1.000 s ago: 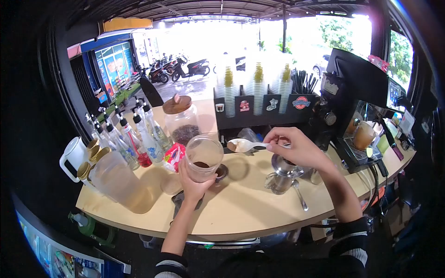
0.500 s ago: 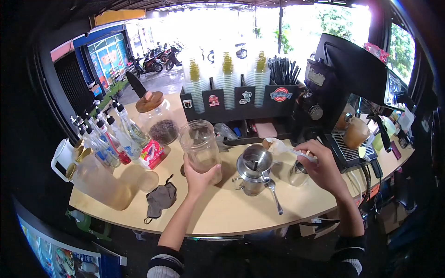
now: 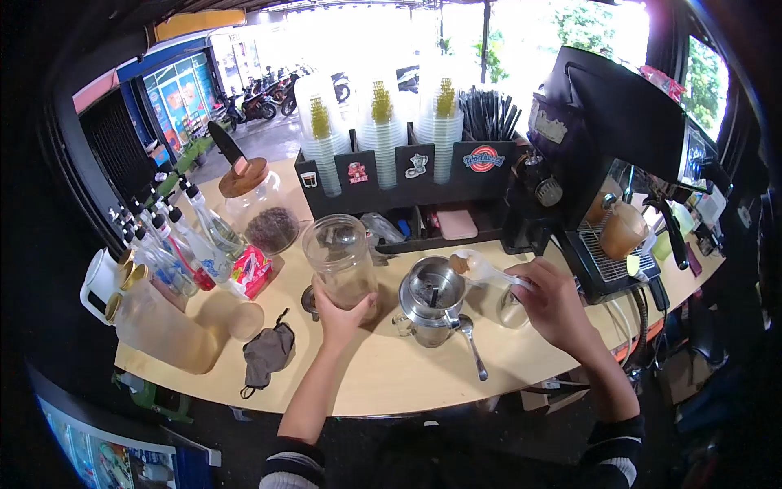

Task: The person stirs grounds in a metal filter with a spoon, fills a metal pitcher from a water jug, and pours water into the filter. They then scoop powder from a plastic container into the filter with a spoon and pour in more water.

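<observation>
My left hand is wrapped round the lower part of a clear plastic jar standing on the counter. In my right hand is the handle of a whitish plastic scoop, pinched between the fingers. The scoop's head, with brown powder in it, is at the right rim of a metal drip filter. Something dark pokes up inside the filter, which rests on a vessel with a handle. A metal spoon lies just right of it. Behind my right hand is a small glass jar, partly hidden.
Pump bottles, a large jug, a red packet and a dark mask are on the left. A wooden-lidded jar stands behind. Stacked cups and straws fill a black holder; an espresso machine stands right.
The scoop's head has moved left and down, closer to the filter's opening. My right hand has shifted slightly down. The view has shifted a little; my left hand still holds the jar.
</observation>
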`<state>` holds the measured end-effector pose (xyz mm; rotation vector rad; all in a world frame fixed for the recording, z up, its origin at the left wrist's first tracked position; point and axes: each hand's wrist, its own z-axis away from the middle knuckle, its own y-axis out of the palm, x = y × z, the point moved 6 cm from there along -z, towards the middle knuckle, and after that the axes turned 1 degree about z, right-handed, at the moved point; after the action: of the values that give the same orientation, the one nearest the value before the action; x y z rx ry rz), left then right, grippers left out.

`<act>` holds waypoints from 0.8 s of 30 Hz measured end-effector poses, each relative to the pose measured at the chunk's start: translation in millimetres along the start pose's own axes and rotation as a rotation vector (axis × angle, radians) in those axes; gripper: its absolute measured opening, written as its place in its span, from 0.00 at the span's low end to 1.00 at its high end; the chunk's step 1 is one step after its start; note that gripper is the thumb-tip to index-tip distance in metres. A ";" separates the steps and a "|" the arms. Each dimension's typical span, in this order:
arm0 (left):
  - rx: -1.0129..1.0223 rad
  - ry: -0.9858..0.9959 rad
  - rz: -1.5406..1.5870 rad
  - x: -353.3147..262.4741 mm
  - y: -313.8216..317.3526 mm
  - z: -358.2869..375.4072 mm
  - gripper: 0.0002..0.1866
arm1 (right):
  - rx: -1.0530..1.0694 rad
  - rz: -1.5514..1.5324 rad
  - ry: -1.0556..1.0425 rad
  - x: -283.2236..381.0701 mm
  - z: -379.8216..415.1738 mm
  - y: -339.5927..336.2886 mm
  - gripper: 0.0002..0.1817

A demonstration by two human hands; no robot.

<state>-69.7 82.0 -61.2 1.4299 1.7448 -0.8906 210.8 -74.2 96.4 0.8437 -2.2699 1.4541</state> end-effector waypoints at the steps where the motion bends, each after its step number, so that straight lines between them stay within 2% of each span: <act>1: -0.001 -0.006 0.001 1.2 -0.5 0.5 0.50 | -0.010 -0.004 -0.001 -0.6 -1.1 -0.5 0.11; 14: -0.010 -0.003 0.003 -6.4 -0.1 1.2 0.48 | -0.007 0.022 -0.021 -0.7 -9.1 8.7 0.13; 24: -0.007 -0.013 0.024 -4.2 0.4 1.0 0.49 | -0.058 -0.072 -0.029 -6.3 -6.7 16.7 0.12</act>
<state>-68.6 79.1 -58.2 1.4344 1.7165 -0.8789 204.9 -61.1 83.9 0.9244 -2.2670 1.3469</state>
